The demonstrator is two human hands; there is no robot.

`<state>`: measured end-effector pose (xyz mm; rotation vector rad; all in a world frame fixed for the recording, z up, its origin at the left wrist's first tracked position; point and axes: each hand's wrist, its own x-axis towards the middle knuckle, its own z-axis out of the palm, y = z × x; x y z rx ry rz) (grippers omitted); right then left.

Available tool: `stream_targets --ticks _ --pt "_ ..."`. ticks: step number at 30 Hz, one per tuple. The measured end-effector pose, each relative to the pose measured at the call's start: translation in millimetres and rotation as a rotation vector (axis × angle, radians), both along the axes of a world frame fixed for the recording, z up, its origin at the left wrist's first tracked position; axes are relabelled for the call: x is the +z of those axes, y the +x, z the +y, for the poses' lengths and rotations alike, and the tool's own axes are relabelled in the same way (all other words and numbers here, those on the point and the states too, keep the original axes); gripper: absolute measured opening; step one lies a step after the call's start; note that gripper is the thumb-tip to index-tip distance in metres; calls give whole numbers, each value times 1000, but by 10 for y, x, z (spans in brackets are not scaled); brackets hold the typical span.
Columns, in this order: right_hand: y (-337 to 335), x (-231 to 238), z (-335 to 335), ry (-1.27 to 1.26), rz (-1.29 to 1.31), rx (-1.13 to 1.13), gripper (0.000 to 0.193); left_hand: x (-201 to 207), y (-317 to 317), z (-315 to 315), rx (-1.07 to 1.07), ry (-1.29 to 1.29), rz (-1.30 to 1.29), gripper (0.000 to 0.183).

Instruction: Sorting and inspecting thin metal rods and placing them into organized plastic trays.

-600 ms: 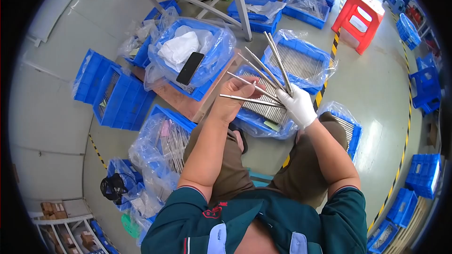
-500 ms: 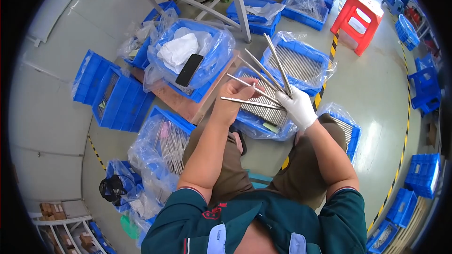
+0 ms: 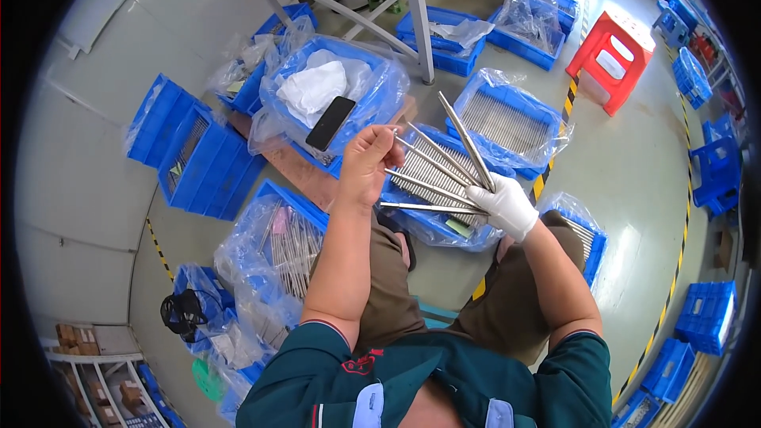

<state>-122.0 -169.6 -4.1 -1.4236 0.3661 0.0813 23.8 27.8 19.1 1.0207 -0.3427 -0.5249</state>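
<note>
My right hand (image 3: 506,208), in a white glove, is closed around several slim metal rods (image 3: 468,140) at one end. They fan out to the left and away from me. My bare left hand (image 3: 368,165) is closed, thumb and fingertips pinched together at the far end of one rod. Whatever small thing sits in that pinch is too small to make out. Below the fanned rods stands a blue crate (image 3: 420,219) lined with clear plastic, holding rows of similar rods.
Another crate of rods (image 3: 507,123) stands beyond, near a red stool (image 3: 612,59). At left, a lined crate carries white cloth (image 3: 313,91) and a black phone (image 3: 330,124). Loose rods (image 3: 292,250) fill a crate by my left leg. A metal table leg (image 3: 418,20) stands ahead.
My left hand has drawn back to the left, out from among the rods to the end of one. My right hand keeps hold of the rods, their fan slightly shifted.
</note>
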Motion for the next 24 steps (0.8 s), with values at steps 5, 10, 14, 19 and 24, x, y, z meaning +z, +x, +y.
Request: stream_targets --ticks 5,10,14,19,24 --pt "6 24 5 32 25 29 15 -21 8 -10 -44 72 -44 24" --pt "19 19 -1 16 -15 27 17 13 -16 -30 -104 119 28 23" --pt "0 91 -21 -618 -156 67 19 -27 17 21 -114 171 17 24" --pt "-10 86 -1 -28 -16 16 17 -57 16 2 -168 63 47 25" --pt "-24 61 40 320 20 71 16 -80 -103 -72 -309 58 -144 26"
